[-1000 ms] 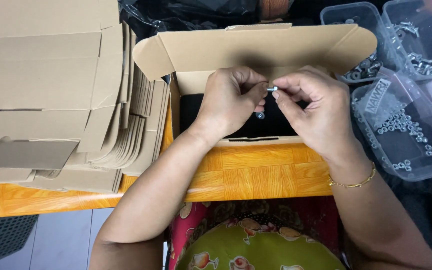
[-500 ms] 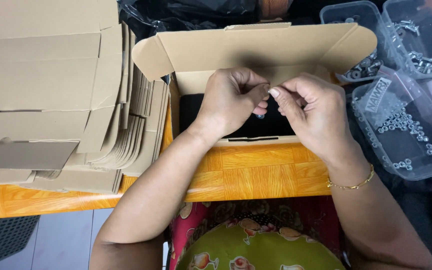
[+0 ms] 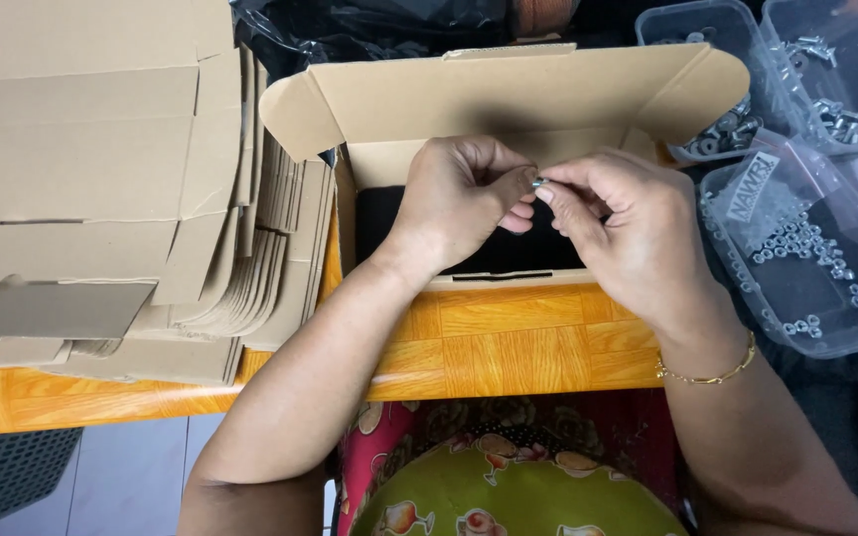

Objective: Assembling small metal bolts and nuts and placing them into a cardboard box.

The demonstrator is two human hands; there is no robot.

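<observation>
Above the orange wooden table, the left hand and right hand pinch a small metal fastener between closed fingers. It sits over the open cardboard box, not yet inside. Clear bins of hardware wait at right, flat cartons at left.

Matt cardboard box (shiny metal screw)

Open box at centre of the bench, lid flap raised behind — left hand and right hand meeting above it, a small metal part pinched between their fingertips. Stack of flat cardboard to the left; tubs of hardware to the right.
</observation>
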